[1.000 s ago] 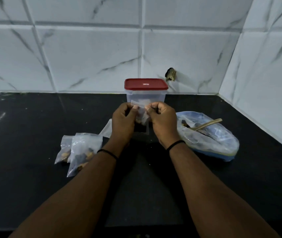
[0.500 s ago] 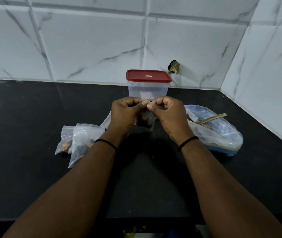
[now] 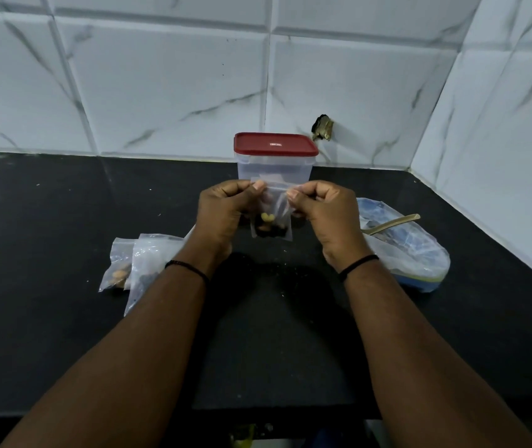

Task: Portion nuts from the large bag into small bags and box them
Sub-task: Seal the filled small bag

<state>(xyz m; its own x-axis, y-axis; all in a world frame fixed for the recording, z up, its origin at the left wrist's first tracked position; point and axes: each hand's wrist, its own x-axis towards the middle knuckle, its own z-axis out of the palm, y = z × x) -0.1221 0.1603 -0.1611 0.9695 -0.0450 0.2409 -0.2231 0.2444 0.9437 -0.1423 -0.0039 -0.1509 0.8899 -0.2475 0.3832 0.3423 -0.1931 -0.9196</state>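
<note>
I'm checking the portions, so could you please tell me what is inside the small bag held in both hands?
The small bag holds a pale cashew-like nut above some dark pieces. The left hand covers its left edge.

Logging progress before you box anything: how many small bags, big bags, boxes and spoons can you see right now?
Small bags with nuts: 3, one held in the grip of the left hand and right hand, two lying on the counter
Large bag: 1
Red-lidded box: 1
Spoon in the large bag: 1
Total: 6
</note>
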